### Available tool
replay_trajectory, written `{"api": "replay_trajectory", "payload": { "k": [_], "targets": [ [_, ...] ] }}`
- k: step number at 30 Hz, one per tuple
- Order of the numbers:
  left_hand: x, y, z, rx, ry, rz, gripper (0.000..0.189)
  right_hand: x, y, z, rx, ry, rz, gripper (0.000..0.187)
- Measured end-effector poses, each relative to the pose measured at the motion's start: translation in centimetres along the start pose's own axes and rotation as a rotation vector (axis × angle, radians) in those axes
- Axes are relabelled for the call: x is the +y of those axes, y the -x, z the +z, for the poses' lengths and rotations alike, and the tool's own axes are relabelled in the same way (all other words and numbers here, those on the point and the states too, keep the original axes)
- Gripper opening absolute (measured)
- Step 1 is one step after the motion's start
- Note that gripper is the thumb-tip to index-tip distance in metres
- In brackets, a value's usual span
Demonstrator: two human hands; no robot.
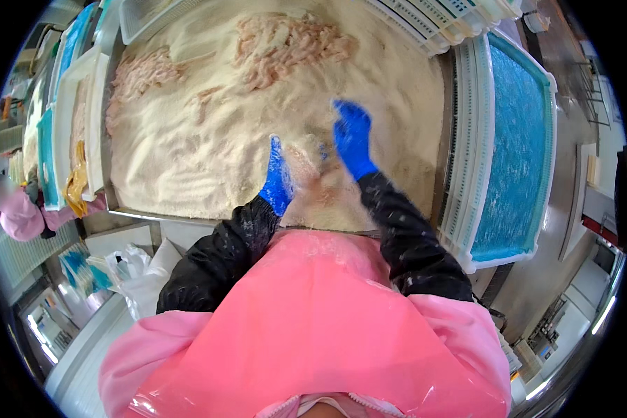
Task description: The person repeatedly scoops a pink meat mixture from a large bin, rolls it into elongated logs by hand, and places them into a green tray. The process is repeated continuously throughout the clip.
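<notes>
A wide metal-edged tray full of pale breading crumbs (188,172) lies before me. My left hand (278,175), in a blue glove dusted with crumbs, is held edge-on over the near part, beside some crumb-dusted pinkish meat pieces (305,167). To the right, my right hand (354,136), also blue-gloved, is above the crumbs with its fingers bent; motion blurs it, and whether it holds anything cannot be told. Loose crumbs blur between the hands. Farther back lies a large heap of raw pink meat strips (287,47), with a smaller heap (146,76) at the left.
Stacked white trays with a blue liner (517,151) stand right of the crumbs. More white racks (433,21) overhang the back right, and a white basket (151,21) the back left. Another tub (62,125) adjoins the left side, near a person in pink (21,214).
</notes>
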State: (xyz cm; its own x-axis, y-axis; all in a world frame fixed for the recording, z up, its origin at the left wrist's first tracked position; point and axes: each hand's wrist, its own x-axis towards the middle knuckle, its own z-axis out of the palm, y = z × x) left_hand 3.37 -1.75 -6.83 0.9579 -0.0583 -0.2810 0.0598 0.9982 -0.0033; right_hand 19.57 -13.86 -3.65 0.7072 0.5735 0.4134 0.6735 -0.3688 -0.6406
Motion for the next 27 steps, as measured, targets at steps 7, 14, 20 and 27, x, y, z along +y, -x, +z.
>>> {"api": "replay_trajectory", "payload": {
  "k": [7,14,20,27],
  "targets": [
    [-0.4,3.0,5.3,0.397,-1.392,0.43,0.036,4.2,-4.3,-4.5,-0.457,0.204,-0.26,0.033],
    [0.4,2.8,8.2,0.295,-0.777,0.542,0.046,-3.1,-1.7,-8.1,-0.321,-0.296,0.332,0.021],
    [0.5,1.9,9.7,0.063,0.05,0.334,0.051,-13.0,-1.5,-8.7,-0.212,-0.455,0.36,0.025],
    [-0.4,1.9,10.7,-0.085,0.384,0.294,0.048,-14.5,3.6,-8.1,-0.247,-0.279,0.297,0.032]
  ]
}}
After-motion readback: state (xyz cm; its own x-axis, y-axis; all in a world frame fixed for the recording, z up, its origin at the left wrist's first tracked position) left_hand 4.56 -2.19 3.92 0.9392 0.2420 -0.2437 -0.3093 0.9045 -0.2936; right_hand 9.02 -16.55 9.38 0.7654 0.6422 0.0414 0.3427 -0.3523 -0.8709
